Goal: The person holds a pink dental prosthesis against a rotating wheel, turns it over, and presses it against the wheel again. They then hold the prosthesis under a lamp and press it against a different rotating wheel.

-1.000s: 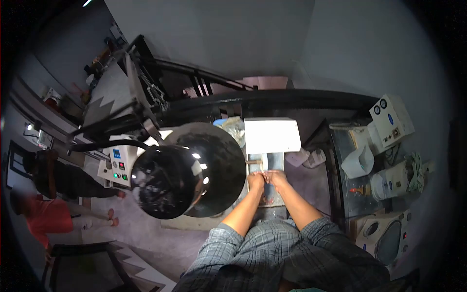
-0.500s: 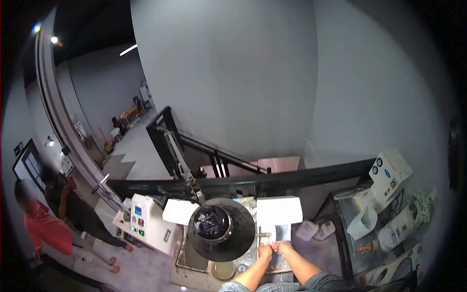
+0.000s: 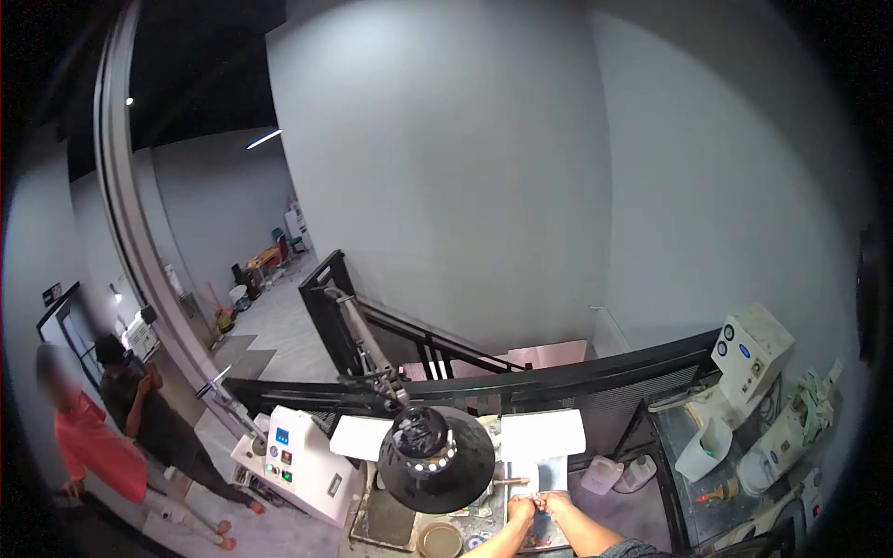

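Note:
My left hand (image 3: 523, 509) and my right hand (image 3: 555, 503) are close together at the bench, fingers curled in. Whatever they pinch is too small to make out. Below them lies a pale tray-like surface with small reddish bits. Just behind the hands stands a white panel (image 3: 544, 432). A short wooden peg (image 3: 510, 482) points toward the tray from the left. Left of my hands, a black lamp shade (image 3: 435, 474) hangs over the bench and hides part of it.
A white control box (image 3: 312, 460) with lit buttons stands left. A round dish (image 3: 439, 539) sits near the front edge. On the right table are a white jug (image 3: 704, 451), a brush (image 3: 718, 491) and a gauge box (image 3: 752, 349). Two people stand far left.
The head view has tilted up, so the bench appears lower in the picture. My hands stay together at the same spot by the peg.

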Available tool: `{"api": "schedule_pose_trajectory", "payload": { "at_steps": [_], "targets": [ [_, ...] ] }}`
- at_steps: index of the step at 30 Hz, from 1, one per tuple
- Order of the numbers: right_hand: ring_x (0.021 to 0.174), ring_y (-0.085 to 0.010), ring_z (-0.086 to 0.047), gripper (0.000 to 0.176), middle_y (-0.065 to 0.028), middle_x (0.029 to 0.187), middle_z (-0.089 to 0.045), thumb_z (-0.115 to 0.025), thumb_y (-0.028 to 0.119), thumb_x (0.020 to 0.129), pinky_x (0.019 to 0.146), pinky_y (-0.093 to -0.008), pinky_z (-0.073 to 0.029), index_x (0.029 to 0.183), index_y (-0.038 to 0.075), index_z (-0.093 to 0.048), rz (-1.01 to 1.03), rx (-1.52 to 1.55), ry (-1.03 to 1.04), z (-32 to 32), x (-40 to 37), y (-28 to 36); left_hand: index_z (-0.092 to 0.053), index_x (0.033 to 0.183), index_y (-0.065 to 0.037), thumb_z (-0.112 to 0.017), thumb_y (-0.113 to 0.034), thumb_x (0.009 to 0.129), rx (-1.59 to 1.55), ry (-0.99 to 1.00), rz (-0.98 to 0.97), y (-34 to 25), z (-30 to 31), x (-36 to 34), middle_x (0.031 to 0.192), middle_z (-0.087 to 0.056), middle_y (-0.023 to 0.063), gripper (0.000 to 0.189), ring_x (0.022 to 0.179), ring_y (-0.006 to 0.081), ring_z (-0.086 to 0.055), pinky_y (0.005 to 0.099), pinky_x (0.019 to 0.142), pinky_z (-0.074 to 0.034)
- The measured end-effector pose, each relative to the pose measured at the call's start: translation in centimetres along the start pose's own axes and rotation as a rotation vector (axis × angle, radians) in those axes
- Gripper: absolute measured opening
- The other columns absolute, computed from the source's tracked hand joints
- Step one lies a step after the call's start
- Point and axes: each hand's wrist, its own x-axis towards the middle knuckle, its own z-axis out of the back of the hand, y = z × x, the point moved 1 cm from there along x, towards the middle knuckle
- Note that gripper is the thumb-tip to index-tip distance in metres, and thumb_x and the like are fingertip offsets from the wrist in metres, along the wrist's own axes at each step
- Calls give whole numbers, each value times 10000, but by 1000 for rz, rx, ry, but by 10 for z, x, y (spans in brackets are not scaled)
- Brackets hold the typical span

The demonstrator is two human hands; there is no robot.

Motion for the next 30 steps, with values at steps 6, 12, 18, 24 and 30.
{"api": "schedule_pose_trajectory", "payload": {
  "at_steps": [6, 12, 18, 24, 30],
  "targets": [
    [432, -103, -488, 127, -77, 595, -579, -527, 27, 797, 351, -202, -342, 720, -35, -608, 15, -18, -23, 8, 2, 9, -454, 760, 17, -361, 131, 721, 62, 29, 6, -8, -3, -7, 590, -530, 119, 152, 453, 195, -511, 304, 394, -414],
    [396, -112, -475, 122, -74, 547, -559, -527, -3, 777, 334, -206, -351, 687, -35, -603, -15, -59, -42, 4, -17, 8, -459, 705, 21, -399, 109, 716, 43, 19, 19, -23, -8, -23, 578, -535, 121, 107, 441, 186, -507, 311, 386, -406],
    [412, -135, -492, 90, -88, 547, -551, -512, -39, 742, 346, -225, -373, 678, -57, -574, -4, -21, -24, -4, -32, 19, -459, 722, 11, -415, 92, 740, 111, -107, -6, -10, -2, -9, 582, -533, 104, 94, 453, 172, -511, 311, 386, -398],
    [445, -150, -478, 143, -79, 586, -533, -418, -19, 802, 387, -241, -383, 775, -65, -551, -32, 42, 19, 8, -14, 6, -467, 715, 21, -432, 56, 732, 91, -104, -31, -17, -12, -22, 573, -544, 107, 53, 441, 166, -513, 306, 376, -392],
    [455, -142, -479, 141, -66, 591, -527, -409, 2, 815, 385, -240, -374, 765, -40, -535, -80, 109, 41, 11, -8, 7, -477, 759, 26, -396, 64, 758, 160, -110, -18, -39, -20, -43, 586, -543, 103, 90, 432, 152, -493, 296, 365, -378]
  ]
}}
